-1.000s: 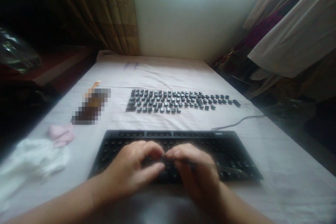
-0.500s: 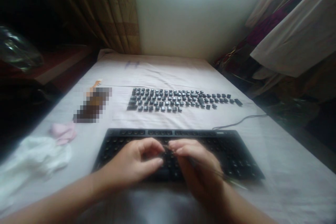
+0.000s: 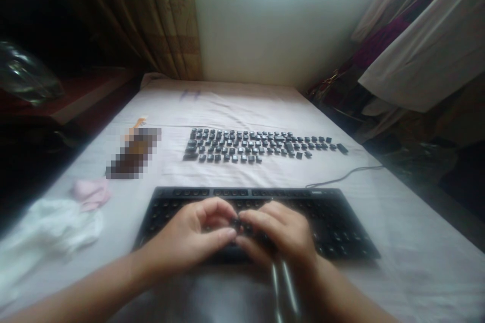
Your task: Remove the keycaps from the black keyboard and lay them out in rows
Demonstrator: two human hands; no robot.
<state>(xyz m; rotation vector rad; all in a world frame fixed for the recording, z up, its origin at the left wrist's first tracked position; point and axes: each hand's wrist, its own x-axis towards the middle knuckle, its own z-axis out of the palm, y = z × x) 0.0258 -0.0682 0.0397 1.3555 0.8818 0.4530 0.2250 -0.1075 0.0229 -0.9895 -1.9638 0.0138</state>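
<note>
A black keyboard (image 3: 348, 222) lies on the pale sheet in front of me, and both hands are over its middle. My left hand (image 3: 193, 234) is closed, thumb and fingers pinching a small dark piece (image 3: 235, 223) that looks like a keycap. The fingertips of my right hand (image 3: 286, 229) meet that piece from the other side. Two thin shiny prongs, apparently tweezers (image 3: 284, 287), stick out below my right palm, blurred by motion. My fingers hide part of the keys beneath.
Rows of loose black keycaps (image 3: 242, 146) lie beyond the keyboard. Its cable (image 3: 341, 177) runs off to the right. On the left are a white cloth (image 3: 56, 227), a pink cloth (image 3: 91, 193) and a pixelated item (image 3: 134, 154). The bed sheet's edge slopes down on both sides.
My right hand has turned, so the tweezers swing from lying along the wrist to pointing down toward me. Its fingertips now close in on the piece at my left fingers. My left hand stays put.
</note>
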